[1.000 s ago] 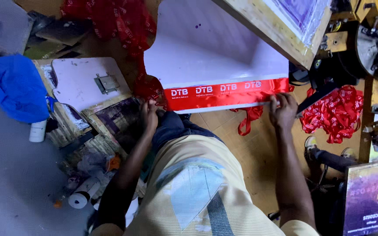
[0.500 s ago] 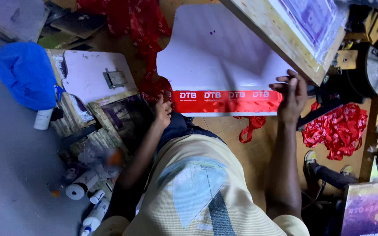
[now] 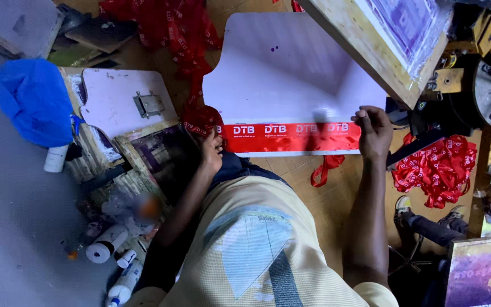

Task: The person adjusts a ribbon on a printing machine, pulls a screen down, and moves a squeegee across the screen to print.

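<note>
A screen-printing workshop: a wood-framed screen (image 3: 393, 40) tilts above a white platen (image 3: 291, 74), printed red ribbons (image 3: 436, 167) lie heaped, bottles (image 3: 121, 287) litter the floor

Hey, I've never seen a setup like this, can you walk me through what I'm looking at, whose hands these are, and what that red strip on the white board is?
This is a single view from a camera worn on a person's head, looking down over their own chest and arms. There is no robot here, only two bare hands. A white board lies flat in front of them, and a red ribbon with white printing is stretched along its near edge. The left hand presses one end of the ribbon, the right hand presses the other. Above the board, a wooden frame with a purple screen is tilted up. Piles of red ribbon lie on the wooden floor, with a blue cloth and several bottles at the left.
</note>
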